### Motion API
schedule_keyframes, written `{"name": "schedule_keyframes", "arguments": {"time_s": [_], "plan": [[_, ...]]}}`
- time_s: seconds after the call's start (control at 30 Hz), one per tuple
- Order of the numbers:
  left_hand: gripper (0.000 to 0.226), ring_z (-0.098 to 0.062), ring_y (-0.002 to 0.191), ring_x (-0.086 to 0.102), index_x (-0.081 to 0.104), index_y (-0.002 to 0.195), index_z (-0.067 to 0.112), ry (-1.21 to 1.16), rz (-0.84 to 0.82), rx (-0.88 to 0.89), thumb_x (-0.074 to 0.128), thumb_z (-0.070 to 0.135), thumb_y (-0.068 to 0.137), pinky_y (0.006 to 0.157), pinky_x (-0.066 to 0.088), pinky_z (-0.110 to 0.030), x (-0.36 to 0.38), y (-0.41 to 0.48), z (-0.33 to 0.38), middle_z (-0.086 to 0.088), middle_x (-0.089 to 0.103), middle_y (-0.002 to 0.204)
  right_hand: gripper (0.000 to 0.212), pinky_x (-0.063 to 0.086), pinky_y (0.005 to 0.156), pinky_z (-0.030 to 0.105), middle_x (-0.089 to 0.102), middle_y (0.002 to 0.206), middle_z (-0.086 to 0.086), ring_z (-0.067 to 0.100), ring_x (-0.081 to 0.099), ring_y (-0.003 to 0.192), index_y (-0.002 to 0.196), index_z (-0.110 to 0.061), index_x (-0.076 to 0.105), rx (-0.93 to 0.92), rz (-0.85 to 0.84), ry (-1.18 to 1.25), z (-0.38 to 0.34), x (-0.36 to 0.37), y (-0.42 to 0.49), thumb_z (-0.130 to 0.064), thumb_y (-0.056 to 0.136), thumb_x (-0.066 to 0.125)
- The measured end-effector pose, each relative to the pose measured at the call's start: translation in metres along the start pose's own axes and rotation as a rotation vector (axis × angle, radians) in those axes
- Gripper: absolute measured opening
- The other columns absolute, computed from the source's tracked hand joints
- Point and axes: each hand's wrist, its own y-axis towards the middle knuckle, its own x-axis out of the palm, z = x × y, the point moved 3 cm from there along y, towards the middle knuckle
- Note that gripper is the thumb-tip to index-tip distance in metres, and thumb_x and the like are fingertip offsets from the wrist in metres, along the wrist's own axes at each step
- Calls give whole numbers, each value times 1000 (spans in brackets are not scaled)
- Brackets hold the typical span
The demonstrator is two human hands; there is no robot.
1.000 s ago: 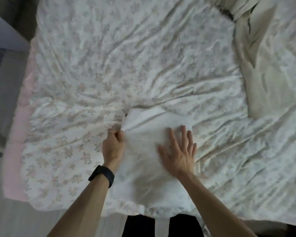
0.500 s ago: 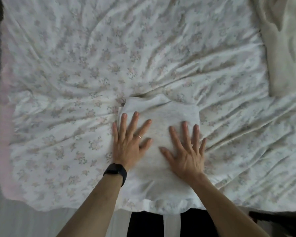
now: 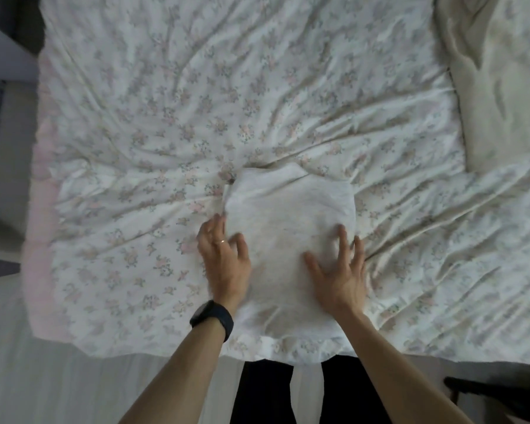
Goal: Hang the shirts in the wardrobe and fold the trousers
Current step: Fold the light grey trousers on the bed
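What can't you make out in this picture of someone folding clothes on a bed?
Head view only:
- Folded white garment: its type, since the folds hide its shape.
- Left hand and right hand: motion blur hides whether they press down.
- Beige cloth: cut off by the top and right edges.
- Wardrobe: out of frame.

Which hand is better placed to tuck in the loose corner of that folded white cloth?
Probably the left hand: its fingertips lie just below the loose corner; the right hand rests near the white cloth's opposite edge.
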Motion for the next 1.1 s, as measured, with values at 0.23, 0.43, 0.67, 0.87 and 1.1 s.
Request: {"name": "schedule_keyframes", "arguments": {"time_s": [0.23,0.43,0.67,0.87,1.1], "plan": [[37,-22,106,65,69,122,15,-60,-348,-590,72,38,92,90,50,-30,-46,6,-25,2,70,111,106,50,98,50,44,150,15,40,54,125,152,-54,9,127,-203,166,16,-25,5,-58,74,81],[28,-26,95,71,69,115,9,-287,-622,-679,77,18,90,77,57,-34,-44,36,-36,-9,74,110,120,50,102,54,38,154,15,36,48,134,157,-48,8,131,-375,384,13,-36,29,-31,72,91],[60,-29,104,72,67,123,12,-423,-727,-699,93,29,71,95,56,-51,-26,15,-31,-6,75,114,106,58,87,57,56,128,12,35,62,111,154,-51,23,87,-410,308,31,-68,44,-31,74,89],[37,-16,91,68,58,111,19,-348,-584,-603,83,22,84,88,55,-37,-6,11,-23,5,68,102,85,61,80,52,61,121,13,30,65,104,151,-45,36,224,-320,418,55,-72,52,-14,85,79],[40,-16,100,72,68,120,12,-366,-625,-485,83,17,83,92,56,-31,-25,10,-19,4,75,108,100,53,98,55,49,137,7,34,54,123,153,-55,20,123,-332,353,51,-63,41,-32,80,85]]}}
